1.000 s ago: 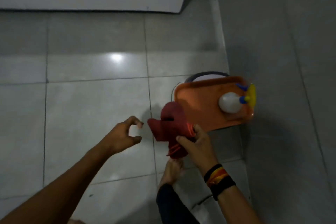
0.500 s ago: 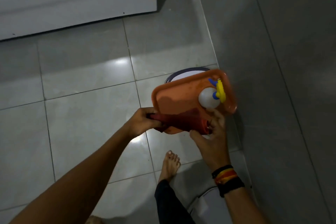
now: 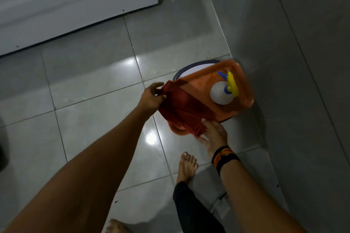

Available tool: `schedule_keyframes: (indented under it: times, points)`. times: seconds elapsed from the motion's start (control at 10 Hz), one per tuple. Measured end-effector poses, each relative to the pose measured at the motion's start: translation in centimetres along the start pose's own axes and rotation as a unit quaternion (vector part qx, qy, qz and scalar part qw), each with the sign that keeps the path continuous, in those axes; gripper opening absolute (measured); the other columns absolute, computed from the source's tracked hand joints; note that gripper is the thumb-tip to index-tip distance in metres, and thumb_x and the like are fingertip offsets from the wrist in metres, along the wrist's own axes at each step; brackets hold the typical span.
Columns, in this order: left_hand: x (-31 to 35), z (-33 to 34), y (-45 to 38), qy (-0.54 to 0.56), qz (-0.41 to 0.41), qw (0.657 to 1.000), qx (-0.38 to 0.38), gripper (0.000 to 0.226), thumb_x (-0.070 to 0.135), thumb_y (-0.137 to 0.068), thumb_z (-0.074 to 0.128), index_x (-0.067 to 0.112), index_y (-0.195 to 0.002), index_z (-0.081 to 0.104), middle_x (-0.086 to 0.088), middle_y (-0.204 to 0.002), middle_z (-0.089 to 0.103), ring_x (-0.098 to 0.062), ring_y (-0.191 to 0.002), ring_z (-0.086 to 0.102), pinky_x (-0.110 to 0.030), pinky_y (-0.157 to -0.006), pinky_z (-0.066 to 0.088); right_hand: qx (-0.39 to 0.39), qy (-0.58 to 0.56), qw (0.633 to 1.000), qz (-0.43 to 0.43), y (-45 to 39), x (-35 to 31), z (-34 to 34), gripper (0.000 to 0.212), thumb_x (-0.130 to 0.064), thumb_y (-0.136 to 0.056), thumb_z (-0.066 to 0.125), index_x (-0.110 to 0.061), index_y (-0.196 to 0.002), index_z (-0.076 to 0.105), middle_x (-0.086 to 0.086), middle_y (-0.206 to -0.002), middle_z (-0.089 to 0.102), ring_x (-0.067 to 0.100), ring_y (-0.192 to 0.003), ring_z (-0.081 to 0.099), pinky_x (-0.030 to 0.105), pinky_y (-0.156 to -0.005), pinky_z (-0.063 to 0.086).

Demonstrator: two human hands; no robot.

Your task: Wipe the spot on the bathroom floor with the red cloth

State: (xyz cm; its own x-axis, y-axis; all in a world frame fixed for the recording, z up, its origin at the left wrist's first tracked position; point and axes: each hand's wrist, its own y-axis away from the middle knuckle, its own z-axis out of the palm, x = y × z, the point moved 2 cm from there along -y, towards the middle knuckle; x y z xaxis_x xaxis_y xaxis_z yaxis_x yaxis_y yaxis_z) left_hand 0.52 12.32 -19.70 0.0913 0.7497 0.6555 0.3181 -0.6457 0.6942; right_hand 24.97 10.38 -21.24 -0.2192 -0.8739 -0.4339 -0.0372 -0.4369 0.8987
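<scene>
The red cloth point(image 3: 184, 108) is stretched out in the air between both hands, over the near end of an orange tray point(image 3: 205, 85). My left hand point(image 3: 152, 97) pinches its upper left corner. My right hand point(image 3: 215, 134) grips its lower right edge; the wrist wears dark bands. On the glossy grey tiled floor point(image 3: 94, 119) small dark specks point(image 3: 150, 131) lie beside a bright light reflection, just below the cloth.
The orange tray rests on a round dark-rimmed bucket point(image 3: 186, 69) against the grey wall point(image 3: 293, 62) at right and carries a white spray bottle point(image 3: 221, 92) with a yellow and blue nozzle. A white panel point(image 3: 66, 2) lies far left. My bare foot point(image 3: 186, 166) stands near.
The cloth was bunched in my right hand; my left hand took its other end and both hands have pulled it out flat. The view has swung left and tilted.
</scene>
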Motion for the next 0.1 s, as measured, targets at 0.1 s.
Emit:
schedule_keyframes:
  times: [0.1]
  points:
    - [1.24, 0.04, -0.61, -0.070, 0.013, 0.996, 0.046, 0.065, 0.006, -0.099, 0.063, 0.015, -0.159, 0.040, -0.014, -0.158, 0.050, -0.035, -0.136, 0.058, -0.048, -0.110, 0.053, -0.032, 0.092, 0.993, 0.071, 0.86, 1.93, -0.75, 0.041, -0.018, -0.100, 0.063, -0.010, -0.139, 0.054, 0.011, -0.135, 0.062, 0.031, -0.125, 0.060, 0.057, -0.107, 0.051]
